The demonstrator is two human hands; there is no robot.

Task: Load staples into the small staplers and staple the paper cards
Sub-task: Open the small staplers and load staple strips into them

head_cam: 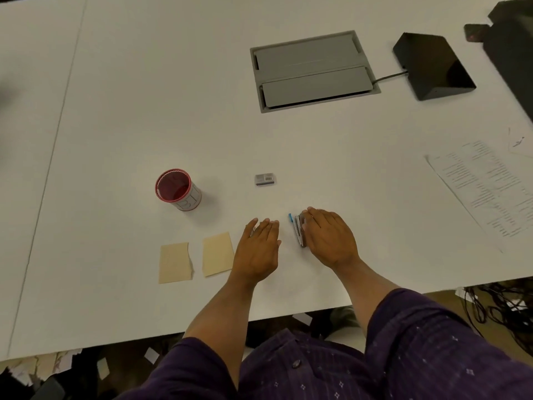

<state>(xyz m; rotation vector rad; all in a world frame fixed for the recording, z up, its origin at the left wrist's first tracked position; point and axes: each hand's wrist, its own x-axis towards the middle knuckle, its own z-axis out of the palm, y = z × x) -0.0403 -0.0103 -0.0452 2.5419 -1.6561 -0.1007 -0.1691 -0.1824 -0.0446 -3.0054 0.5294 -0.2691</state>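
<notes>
Small stapler (298, 230) lies on the tabletop (317, 157) under the edge of the right hand (328, 236), blue tip showing; fingers flat over it, no clear grip. Left hand (259, 246) rests flat, fingers straight; something half-hidden beneath, cannot tell what. Staple box (264, 179) well beyond. Two paper cards (196, 256) just left: light, floppy. Stapler judged light, rigid, slippery; pinch its long sides.

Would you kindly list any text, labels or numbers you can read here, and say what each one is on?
None can be read.
Small box: barcode label, print too small.
Printed sheet: lines of text, blurred.
Red cup: outline markings on its side, not legible.
Paper cards: no visible writing.
</notes>
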